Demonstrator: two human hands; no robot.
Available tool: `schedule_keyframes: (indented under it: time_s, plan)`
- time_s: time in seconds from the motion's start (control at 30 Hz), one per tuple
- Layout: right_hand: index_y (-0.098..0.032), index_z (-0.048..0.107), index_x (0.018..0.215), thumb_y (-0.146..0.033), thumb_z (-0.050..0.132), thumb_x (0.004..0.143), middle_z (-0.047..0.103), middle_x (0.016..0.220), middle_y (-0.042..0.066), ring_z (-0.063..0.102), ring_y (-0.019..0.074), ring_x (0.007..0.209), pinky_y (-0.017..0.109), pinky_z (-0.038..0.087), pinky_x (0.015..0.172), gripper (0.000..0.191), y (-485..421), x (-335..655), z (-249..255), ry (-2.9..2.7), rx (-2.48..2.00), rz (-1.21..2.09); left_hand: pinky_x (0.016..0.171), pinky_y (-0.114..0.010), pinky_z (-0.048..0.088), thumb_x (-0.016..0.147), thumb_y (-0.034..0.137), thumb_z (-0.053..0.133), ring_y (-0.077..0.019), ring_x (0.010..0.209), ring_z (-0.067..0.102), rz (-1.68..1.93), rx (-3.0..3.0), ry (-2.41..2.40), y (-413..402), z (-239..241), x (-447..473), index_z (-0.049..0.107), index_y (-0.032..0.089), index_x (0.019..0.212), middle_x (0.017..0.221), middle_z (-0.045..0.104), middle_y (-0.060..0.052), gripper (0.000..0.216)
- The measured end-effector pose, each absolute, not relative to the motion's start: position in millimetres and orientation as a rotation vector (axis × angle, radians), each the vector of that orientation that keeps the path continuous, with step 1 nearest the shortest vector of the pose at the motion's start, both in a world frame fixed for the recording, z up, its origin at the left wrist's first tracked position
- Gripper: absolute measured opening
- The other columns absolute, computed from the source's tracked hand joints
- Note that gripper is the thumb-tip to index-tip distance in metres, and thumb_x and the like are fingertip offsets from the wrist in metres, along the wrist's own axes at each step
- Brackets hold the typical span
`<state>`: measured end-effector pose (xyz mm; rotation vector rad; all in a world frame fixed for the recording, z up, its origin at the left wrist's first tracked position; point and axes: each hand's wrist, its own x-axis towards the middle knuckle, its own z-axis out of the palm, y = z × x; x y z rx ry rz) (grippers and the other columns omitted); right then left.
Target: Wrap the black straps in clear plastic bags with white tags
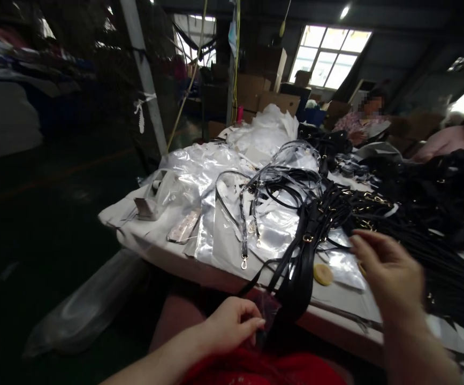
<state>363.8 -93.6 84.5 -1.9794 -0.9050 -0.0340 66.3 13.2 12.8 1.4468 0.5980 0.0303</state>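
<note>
My left hand [235, 323] is low at the table's front edge, its fingers closed on a clear plastic bag [271, 306]. My right hand [394, 270] is slightly blurred above the table's right part, thumb and fingers bent together close to black straps [332, 214]; whatever it pinches I cannot make out. A bundle of these straps with gold-coloured clasps lies between the hands, and wide black strap ends [299, 280] hang over the edge. Left of the bundle, a thin strap ends in a gold snap hook [244, 262]. A yellow round disc [322, 274] lies near my right hand.
Clear plastic bags [199, 166] cover the table's [167, 256] left and back. A phone-like flat object [183, 226] and a small open box [145, 208] sit at left. Black goods pile up at right, where two people [362, 120] sit. A metal pole [145, 75] stands behind.
</note>
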Motion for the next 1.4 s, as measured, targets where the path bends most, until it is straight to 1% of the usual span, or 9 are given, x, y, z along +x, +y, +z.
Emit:
schedule_keyframes:
  time_s: [0.1,0.2,0.63,0.8,1.03,1.13,1.23,1.37,1.4]
  plan:
    - [-0.016,0.070,0.102,-0.048,0.074,0.074,0.068,0.086,0.006,0.063,0.0219,0.072,0.042,0.052,0.075,0.043,-58,363,45,-0.868,-2.133,0.036,0.051,-0.023,0.040,0.076,0.052,0.062,-0.0130,0.051,0.054,0.034,1.453,0.619,13,14,64,0.068,0.011,0.078,0.056,0.059,-0.001,0.042]
    - [-0.018,0.073,0.086,-0.048,0.076,0.061,0.068,0.087,0.009,0.062,0.0301,0.085,0.045,0.047,0.083,0.039,-39,363,13,-0.840,-2.189,0.060,0.051,-0.023,0.040,0.077,0.052,0.063,-0.0130,0.052,0.054,0.025,1.465,0.630,12,14,62,0.069,0.011,0.080,0.057,0.059,-0.001,0.042]
    - [-0.023,0.065,0.067,-0.045,0.068,0.063,0.066,0.066,0.003,0.059,0.0222,0.065,0.032,0.041,0.060,0.022,-39,347,31,-0.636,-1.996,0.357,0.099,-0.031,0.043,0.088,0.026,0.057,-0.0202,0.107,0.059,0.408,1.871,0.280,28,33,79,0.075,0.019,0.082,0.111,0.064,-0.007,0.020]
    - [-0.019,0.066,0.067,-0.057,0.061,0.073,0.046,0.040,-0.004,0.040,0.0127,0.036,0.026,0.033,0.041,0.039,-30,294,40,-0.599,-1.713,0.736,0.114,-0.041,0.029,0.086,0.032,0.063,-0.0298,0.134,0.041,0.405,1.851,0.257,28,27,100,0.077,0.020,0.085,0.147,0.043,-0.007,0.019]
    - [-0.017,0.059,0.069,-0.044,0.061,0.084,0.033,0.037,-0.009,0.026,0.0063,0.032,0.019,0.027,0.034,0.030,-9,352,102,-0.399,-1.431,0.720,0.081,-0.025,0.047,0.083,0.068,0.054,-0.0175,0.086,0.062,0.141,1.686,0.037,19,-21,102,0.076,0.018,0.087,0.090,0.068,-0.005,0.054]
    - [-0.021,0.053,0.075,-0.036,0.055,0.090,0.056,0.055,-0.004,0.035,0.0062,0.036,0.016,0.034,0.035,0.020,-17,396,120,-0.306,-1.382,0.604,0.070,-0.023,0.046,0.083,0.072,0.049,-0.0141,0.073,0.058,0.116,1.660,0.163,18,-25,82,0.074,0.015,0.082,0.078,0.064,-0.005,0.063]
    - [-0.021,0.059,0.082,-0.033,0.068,0.082,0.068,0.076,0.002,0.051,0.0077,0.047,0.017,0.039,0.039,0.016,-34,375,102,-0.305,-1.425,0.700,0.065,-0.022,0.044,0.087,0.072,0.042,-0.0117,0.064,0.054,0.196,1.617,0.262,20,-16,69,0.072,0.012,0.082,0.074,0.063,-0.005,0.068]
    - [-0.014,0.071,0.085,-0.036,0.088,0.057,0.067,0.068,0.003,0.040,0.0053,0.037,0.019,0.027,0.033,0.039,-54,279,53,-0.405,-1.511,1.092,0.069,-0.023,0.045,0.086,0.074,0.040,-0.0137,0.069,0.058,0.278,1.646,0.145,22,-7,73,0.071,0.012,0.078,0.073,0.063,-0.006,0.071]
    - [-0.016,0.072,0.091,-0.045,0.083,0.066,0.066,0.068,0.002,0.040,0.0045,0.039,0.018,0.029,0.037,0.040,-56,261,45,-0.484,-1.471,1.223,0.071,-0.023,0.045,0.086,0.074,0.041,-0.0142,0.071,0.058,0.266,1.656,0.091,21,-5,76,0.071,0.012,0.077,0.074,0.064,-0.006,0.070]
